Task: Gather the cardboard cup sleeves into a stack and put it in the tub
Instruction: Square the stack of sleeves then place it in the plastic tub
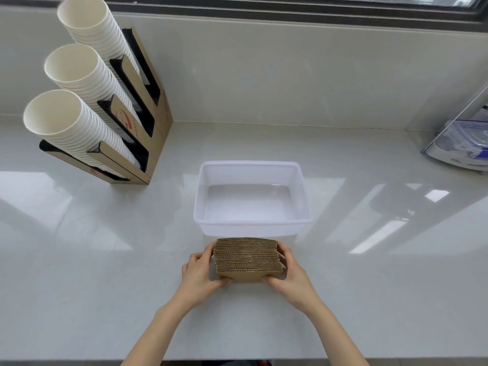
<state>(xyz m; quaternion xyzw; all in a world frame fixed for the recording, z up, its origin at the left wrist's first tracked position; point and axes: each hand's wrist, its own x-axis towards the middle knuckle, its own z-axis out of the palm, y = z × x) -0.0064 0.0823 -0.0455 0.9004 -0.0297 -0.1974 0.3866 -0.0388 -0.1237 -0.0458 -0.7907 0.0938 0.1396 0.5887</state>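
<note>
A thick stack of brown corrugated cardboard cup sleeves (247,257) stands on edge on the pale counter, just in front of the tub. My left hand (202,270) clasps its left end, thumb on the near face. My right hand (286,272) clasps the right end the same way. The white translucent plastic tub (252,231) sits right behind the stack, upright, with nothing inside it.
A cardboard dispenser (148,143) holding three slanted stacks of white paper cups (66,120) stands at the back left. Clear plastic containers (464,146) sit at the far right. A wall and window sill run along the back; the counter's front edge is near me.
</note>
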